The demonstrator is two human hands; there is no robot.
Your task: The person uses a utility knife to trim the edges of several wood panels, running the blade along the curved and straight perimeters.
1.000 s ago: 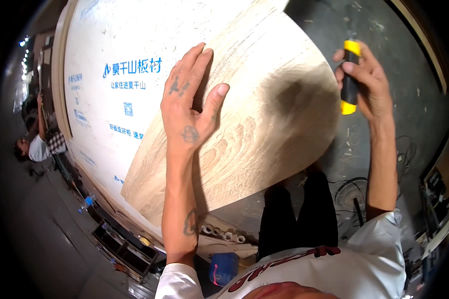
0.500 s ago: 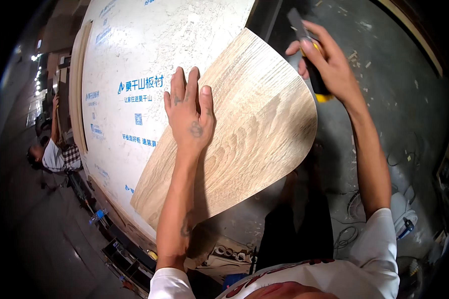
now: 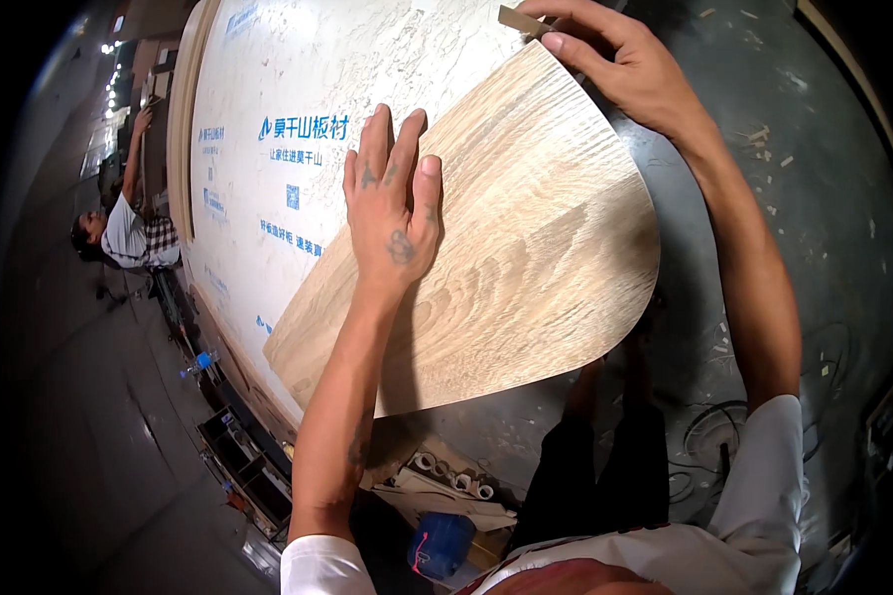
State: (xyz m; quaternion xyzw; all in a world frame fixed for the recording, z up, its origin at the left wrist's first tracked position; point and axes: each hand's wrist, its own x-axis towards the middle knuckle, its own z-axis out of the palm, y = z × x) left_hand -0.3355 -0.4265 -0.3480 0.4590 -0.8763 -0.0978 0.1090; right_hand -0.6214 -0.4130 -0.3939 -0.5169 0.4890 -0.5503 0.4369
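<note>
My left hand (image 3: 394, 203) lies with fingers stretched across the upper left edge of a wood-grain panel (image 3: 526, 238), pressing on it and on the white board (image 3: 268, 59) beneath. The panel is light oak coloured with a rounded right end that juts past the board. At its far corner my right hand (image 3: 620, 64) is closed round a utility knife, whose flat blade (image 3: 521, 21) points left just beyond the corner. The hand hides the knife's handle. Thumb and fingers sit very close to the panel's edge; whether they touch it I cannot tell.
At the far left another person (image 3: 134, 233) reaches up beside stacked boards (image 3: 181, 129). Below the board's left edge stands a black divided toolbox (image 3: 243, 456). A blue container (image 3: 442, 543) is near my legs. Scraps (image 3: 759, 134) and cables litter the grey floor.
My right hand has moved left and away from me with the knife, from beside the panel to its far corner. The left hand stays flat on the panel. The view has shifted slightly.
</note>
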